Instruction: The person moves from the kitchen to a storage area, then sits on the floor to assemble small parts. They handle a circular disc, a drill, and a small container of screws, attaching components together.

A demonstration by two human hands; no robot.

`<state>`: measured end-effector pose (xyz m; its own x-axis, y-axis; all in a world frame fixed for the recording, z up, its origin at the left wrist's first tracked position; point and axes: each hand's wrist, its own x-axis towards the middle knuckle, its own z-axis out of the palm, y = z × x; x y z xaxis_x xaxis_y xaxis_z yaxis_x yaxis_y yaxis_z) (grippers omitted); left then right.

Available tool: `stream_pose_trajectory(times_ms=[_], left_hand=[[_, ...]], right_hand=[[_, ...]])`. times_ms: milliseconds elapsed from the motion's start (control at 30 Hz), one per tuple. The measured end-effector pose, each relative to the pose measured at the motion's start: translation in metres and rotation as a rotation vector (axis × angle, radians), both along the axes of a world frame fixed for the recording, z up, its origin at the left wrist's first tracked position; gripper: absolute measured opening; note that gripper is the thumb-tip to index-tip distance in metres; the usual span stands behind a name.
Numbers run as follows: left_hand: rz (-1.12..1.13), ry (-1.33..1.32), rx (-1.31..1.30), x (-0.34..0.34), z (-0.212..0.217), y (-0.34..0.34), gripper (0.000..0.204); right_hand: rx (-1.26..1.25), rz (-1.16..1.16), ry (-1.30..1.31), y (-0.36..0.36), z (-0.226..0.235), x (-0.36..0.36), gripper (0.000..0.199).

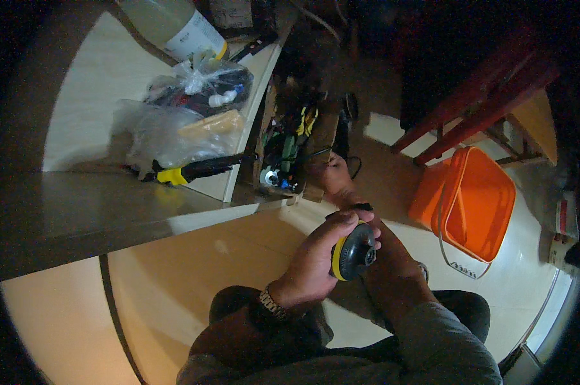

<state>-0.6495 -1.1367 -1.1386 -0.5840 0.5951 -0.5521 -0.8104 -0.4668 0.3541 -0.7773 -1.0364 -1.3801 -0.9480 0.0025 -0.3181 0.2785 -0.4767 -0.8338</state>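
Left of the orange bucket (429,192), the left hand (314,262) curls round a black-and-yellow tool (353,256); the right hand's (336,178) grip I cannot tell.

Illumination: dim and uneven; the source is out of view. The worktop (78,109) is pale and moderately lit, with a grey shadow along the left side of the plastic bags (155,131), which show small specular glints. Beyond the worktop's right edge, the toolbox (287,151) is heavily shaded, obscuring its contents. The floor (238,256) carries mixed light bands and soft shadows. The orange bucket (425,192) retains strong colour.

Image quality: the left hand (312,256) is adequately exposed; the right hand (333,178) is darker and slightly soft. Grain appears in shadows. Fisheye curvature and black vignetting affect the periphery.
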Motion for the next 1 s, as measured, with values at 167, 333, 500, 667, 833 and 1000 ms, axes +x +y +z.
stream_pose_trajectory(times_ms=[167, 333, 500, 667, 833, 1000], left_hand=[[-0.049, 0.001, 0.003, 0.0, -0.009, 0.01, 0.049], [-0.072, -0.004, -0.01, -0.003, -0.014, 0.016, 0.049], [-0.101, 0.018, -0.017, -0.008, -0.02, 0.02, 0.049], [-0.266, 0.155, -0.103, -0.014, -0.021, 0.029, 0.049], [-0.363, 0.302, -0.075, -0.028, -0.024, 0.034, 0.045], [-0.528, 0.405, 0.007, -0.023, -0.031, 0.067, 0.039]], right_hand=[[-0.195, -0.023, 0.011, 0.01, 0.004, 0.005, 0.021], [-0.137, -0.038, -0.101, 0.019, 0.006, 0.006, 0.025], [-0.179, -0.139, -0.082, 0.029, 0.024, 0.016, 0.02], [0.073, -0.115, -0.035, 0.065, 0.025, 0.04, 0.02], [0.242, -0.174, 0.176, 0.102, 0.023, 0.101, 0.017], [0.19, -0.106, 0.062, 0.153, 0.01, 0.166, 0.021]])
